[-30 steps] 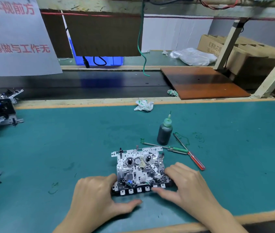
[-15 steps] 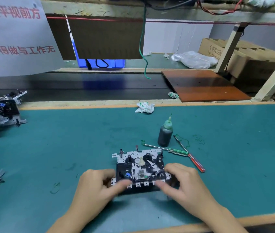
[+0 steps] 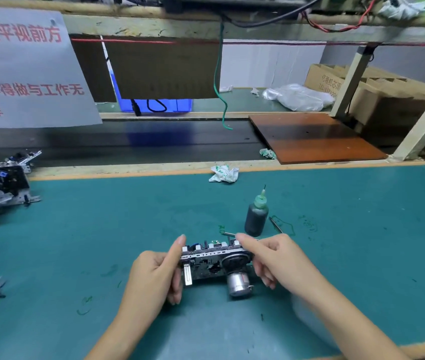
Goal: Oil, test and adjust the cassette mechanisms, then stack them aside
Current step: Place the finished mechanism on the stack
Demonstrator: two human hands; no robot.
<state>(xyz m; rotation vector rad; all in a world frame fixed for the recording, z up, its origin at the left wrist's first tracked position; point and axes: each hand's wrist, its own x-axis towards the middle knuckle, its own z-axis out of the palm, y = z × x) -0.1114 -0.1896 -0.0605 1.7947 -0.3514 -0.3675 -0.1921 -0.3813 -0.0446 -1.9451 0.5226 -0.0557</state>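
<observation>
Both hands, left hand [image 3: 158, 274] and right hand [image 3: 279, 258], grip a cassette mechanism [image 3: 214, 263] tilted up, apparently mid-inspection; oiling likely next, oil bottle [image 3: 256, 216] just beyond the right.

From my feed I see a bench [image 3: 362, 229] topped with a teal mat and edged in pale wood. Behind it runs a dark conveyor belt [image 3: 128, 144], with a brown board [image 3: 315, 136] lying on its right part. A white sign [image 3: 24, 71] with red characters hangs at the upper left. A wooden beam [image 3: 258, 27] crosses overhead, carrying cables, and a green wire [image 3: 219, 81] hangs from it. Cardboard boxes [image 3: 377, 92] stand at the far right against a pale wall [image 3: 271, 66].
</observation>
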